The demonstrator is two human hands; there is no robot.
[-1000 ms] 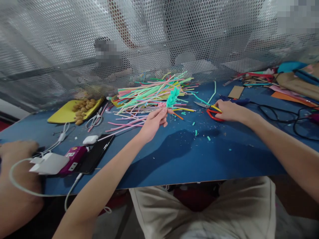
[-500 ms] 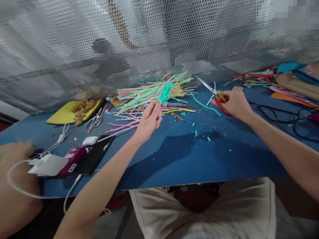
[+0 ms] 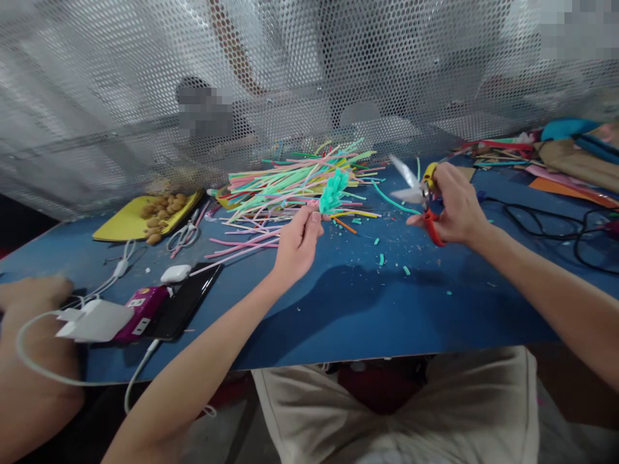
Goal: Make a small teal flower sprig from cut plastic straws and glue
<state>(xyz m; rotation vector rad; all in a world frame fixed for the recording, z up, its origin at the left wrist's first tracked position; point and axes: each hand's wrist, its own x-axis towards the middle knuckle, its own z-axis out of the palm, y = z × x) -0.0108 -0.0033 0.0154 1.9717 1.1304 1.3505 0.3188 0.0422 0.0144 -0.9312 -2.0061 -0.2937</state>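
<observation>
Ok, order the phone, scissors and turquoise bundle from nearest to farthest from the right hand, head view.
1. Scissors, held in the right hand.
2. Turquoise bundle, held by the left hand.
3. Phone, on the table's left side.

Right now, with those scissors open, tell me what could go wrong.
The right hand holds the scissors with blades spread, roughly toward the side where the left hand pinches the teal tuft; a careless swing might nick fingers or the tuft. The teal strand near the blades could get snipped accidentally. Loose teal scraps might scatter if brushed.
</observation>
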